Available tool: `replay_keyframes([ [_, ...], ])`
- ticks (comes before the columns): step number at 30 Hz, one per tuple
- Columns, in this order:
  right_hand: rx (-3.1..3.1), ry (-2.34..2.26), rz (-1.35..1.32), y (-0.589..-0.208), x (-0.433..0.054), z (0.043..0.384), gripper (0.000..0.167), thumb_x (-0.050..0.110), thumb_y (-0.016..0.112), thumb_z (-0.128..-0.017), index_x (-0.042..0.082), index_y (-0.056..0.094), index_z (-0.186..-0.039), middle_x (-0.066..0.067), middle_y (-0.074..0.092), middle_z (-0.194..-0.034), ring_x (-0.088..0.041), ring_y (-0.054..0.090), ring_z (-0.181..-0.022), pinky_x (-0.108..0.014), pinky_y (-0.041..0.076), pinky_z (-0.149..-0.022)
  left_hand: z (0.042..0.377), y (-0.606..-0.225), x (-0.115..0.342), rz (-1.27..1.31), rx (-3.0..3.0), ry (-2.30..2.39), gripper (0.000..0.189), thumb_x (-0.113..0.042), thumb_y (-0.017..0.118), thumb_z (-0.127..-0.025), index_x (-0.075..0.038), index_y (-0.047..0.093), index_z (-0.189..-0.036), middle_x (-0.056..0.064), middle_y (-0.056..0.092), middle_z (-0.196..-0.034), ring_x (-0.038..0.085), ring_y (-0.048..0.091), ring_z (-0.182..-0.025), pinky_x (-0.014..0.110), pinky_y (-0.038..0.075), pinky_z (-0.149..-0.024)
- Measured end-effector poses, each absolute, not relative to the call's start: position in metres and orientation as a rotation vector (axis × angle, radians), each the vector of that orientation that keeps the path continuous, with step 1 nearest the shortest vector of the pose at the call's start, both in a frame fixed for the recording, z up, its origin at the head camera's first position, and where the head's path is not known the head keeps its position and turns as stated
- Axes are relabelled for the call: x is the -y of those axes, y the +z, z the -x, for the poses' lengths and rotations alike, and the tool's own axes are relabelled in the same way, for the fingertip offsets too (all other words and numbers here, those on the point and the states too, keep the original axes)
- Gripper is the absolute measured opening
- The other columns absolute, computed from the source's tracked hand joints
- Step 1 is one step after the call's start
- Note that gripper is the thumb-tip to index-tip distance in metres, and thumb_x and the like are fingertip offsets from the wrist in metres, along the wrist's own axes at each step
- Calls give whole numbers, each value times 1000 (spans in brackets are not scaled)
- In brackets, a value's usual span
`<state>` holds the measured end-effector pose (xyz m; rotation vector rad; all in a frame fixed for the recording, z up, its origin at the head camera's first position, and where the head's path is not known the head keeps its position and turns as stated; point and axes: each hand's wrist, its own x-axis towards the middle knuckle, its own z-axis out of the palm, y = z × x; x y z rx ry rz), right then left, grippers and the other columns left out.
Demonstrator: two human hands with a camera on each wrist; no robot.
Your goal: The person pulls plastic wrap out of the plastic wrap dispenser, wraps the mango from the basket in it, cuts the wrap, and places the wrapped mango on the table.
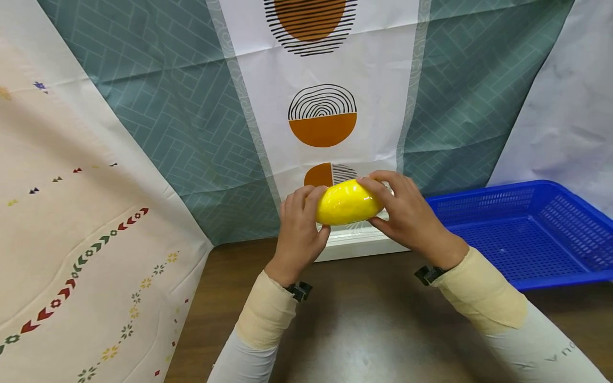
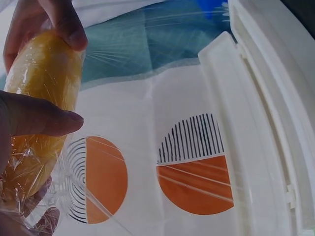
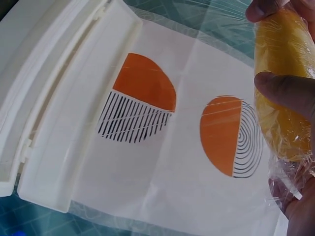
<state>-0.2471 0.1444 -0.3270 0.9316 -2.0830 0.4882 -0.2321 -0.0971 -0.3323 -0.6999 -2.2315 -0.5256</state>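
A glossy yellow oval fruit (image 1: 347, 202) is held up between both hands, above the back of the table. My left hand (image 1: 298, 226) grips its left end, fingers over the top and thumb underneath. The right hand (image 1: 407, 215) pinches the opposite end in the same way. Clear cling film covers the fruit (image 2: 51, 81), bunched and wrinkled at one end in the wrist views. Behind it lies a long white cling film dispenser (image 3: 64, 123) with its lid raised. Thin streaks of film stretch between fruit and dispenser.
A blue plastic basket (image 1: 527, 284) stands on the right of the brown wooden table (image 1: 364, 330). Patterned green and white cloth (image 1: 191, 106) hangs behind the table. Cream cloth (image 1: 96, 223) with small motifs borders the left side.
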Motion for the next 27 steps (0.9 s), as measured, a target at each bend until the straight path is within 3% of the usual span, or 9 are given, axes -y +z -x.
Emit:
replay_keyframes([
  [27, 1990, 503, -990, -297, -145, 219, 91, 0, 94, -62, 12, 49, -141, -22, 52, -133, -41, 52, -119, -58, 46, -96, 205, -307, 102, 755, 2138, -486, 67, -7, 77, -78, -11, 49, -139, 12, 52, -131, 30, 49, -116, 49, 37, -99],
])
